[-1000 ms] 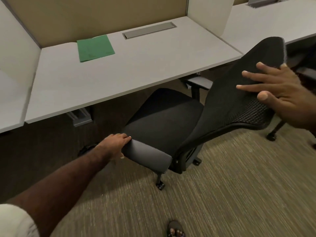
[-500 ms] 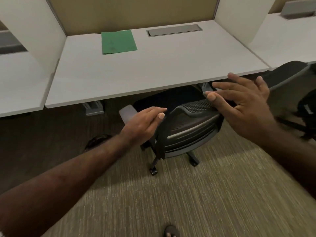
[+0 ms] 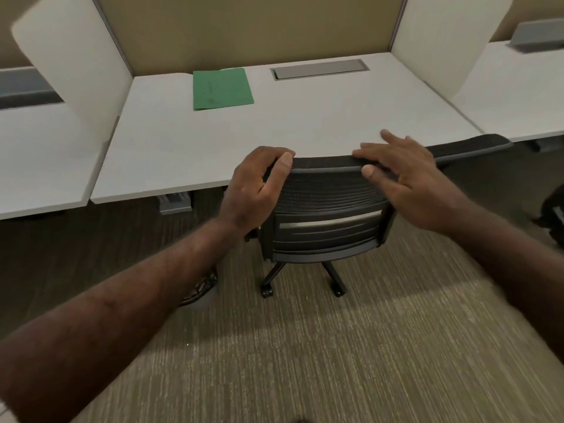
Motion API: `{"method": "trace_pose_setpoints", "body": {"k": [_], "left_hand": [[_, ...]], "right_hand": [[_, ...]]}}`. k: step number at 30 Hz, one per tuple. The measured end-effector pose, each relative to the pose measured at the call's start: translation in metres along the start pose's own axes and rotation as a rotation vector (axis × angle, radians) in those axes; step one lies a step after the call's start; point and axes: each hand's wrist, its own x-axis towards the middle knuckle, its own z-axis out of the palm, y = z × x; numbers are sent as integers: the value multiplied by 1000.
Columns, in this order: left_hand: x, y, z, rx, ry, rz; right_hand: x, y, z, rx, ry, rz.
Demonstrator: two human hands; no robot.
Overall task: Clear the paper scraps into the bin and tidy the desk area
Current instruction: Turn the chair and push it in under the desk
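A black mesh office chair [image 3: 326, 215] stands pushed in under the white desk [image 3: 305, 129], its back facing me. My left hand [image 3: 259, 181] grips the top left corner of the chair back, fingers curled over the rim. My right hand [image 3: 399, 175] lies on the top edge of the back with its fingers straight and spread. A green paper folder [image 3: 222, 88] lies flat at the back left of the desk. A dark mesh bin [image 3: 200, 290] shows partly behind my left forearm, on the floor under the desk.
White side dividers [image 3: 79, 68] fence the desk on both sides, with neighbouring desks beyond. A grey cable hatch [image 3: 319, 69] sits at the desk's back. A second chair's black back [image 3: 470, 148] pokes in at the right. The floor is striped carpet [image 3: 305, 361].
The chair has swung round and rolled in under the desk. My left hand moved from the armrest to the top of the chair back; my right hand stayed on the back.
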Motion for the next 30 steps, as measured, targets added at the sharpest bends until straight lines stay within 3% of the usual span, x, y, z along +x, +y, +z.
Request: {"method": "trace_pose_setpoints", "body": {"k": [8,30], "left_hand": [[27,-22,-2,21,3,-10],[79,-71,-8,38,24,-55]], "right_hand": [[20,77,-23,-213,50,141],[95,84,-11,-236,58,104]]}}
